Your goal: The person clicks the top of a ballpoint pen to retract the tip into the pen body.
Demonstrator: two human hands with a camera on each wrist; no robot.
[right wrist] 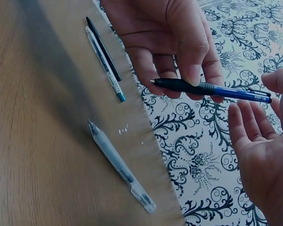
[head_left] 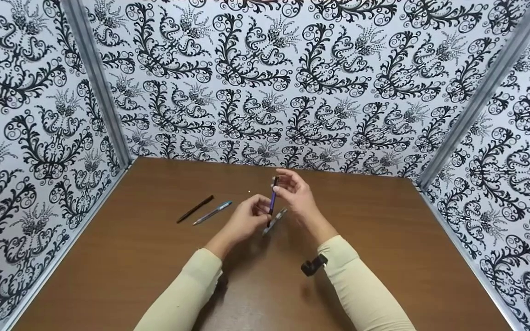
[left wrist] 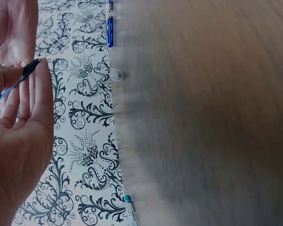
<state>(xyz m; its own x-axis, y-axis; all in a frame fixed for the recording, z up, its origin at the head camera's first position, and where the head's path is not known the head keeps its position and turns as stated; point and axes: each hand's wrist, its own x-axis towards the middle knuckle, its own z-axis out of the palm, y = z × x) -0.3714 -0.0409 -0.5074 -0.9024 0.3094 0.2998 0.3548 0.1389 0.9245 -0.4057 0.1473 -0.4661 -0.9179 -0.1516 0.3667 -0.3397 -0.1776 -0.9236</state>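
Note:
My left hand [head_left: 248,216] pinches a blue pen with a black grip [right wrist: 179,85] between thumb and index finger, close to its writing tip. The pen is held above the table, its clip end toward my right hand [head_left: 298,195]. In the right wrist view, the fingers of that hand are extended around the clip end, with the thumb apart; whether a fingertip touches the pen is hard to tell. Below both hands, a clear-barrelled pen [right wrist: 120,162] lies on the table. In the left wrist view, the blue pen [left wrist: 21,77] is partly hidden by fingers.
Left of the hands, a black pen [head_left: 195,209] and a clear pen with a teal end [head_left: 213,213] lie side by side on the brown table [head_left: 384,257]. Patterned walls [head_left: 265,92] with metal posts [head_left: 97,82] enclose it. A black wrist device [head_left: 314,265] sits at my right cuff.

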